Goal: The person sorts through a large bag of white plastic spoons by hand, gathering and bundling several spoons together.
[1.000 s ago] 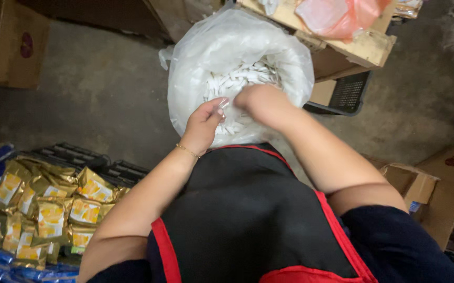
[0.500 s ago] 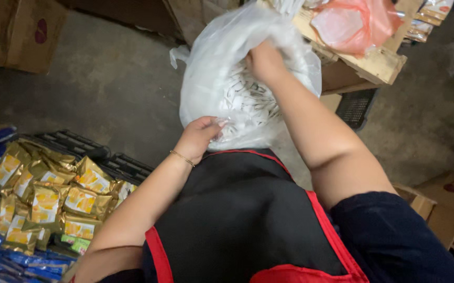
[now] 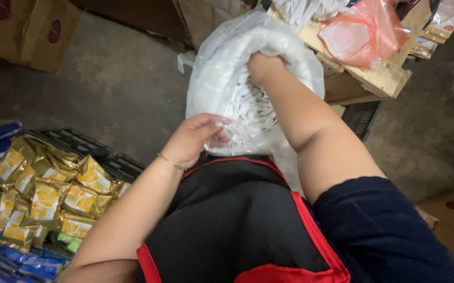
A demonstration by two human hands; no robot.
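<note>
Concrete floor (image 3: pixel 112 89), cartons around — clear bag (image 3: pixel 222 78) of white spoons (image 3: pixel 248 110) against apron (image 3: pixel 227 209); left hand (image 3: pixel 193 139) pinching its rim, right hand (image 3: pixel 262 65) seemingly gripping inside.

Dim indoor light, soft and diffuse, seemingly from above; no hard shadows. Concrete floor (image 3: pixel 117 89) is dark and murky, corners fall off to near black. The clear plastic bag (image 3: pixel 222 68) is the brightest area, slightly blown out with mild sheen. Gold snack packets (image 3: pixel 43 188) catch small glints. Slight motion softness on the left hand (image 3: pixel 193 139); wide-angle stretch toward the edges.
</note>
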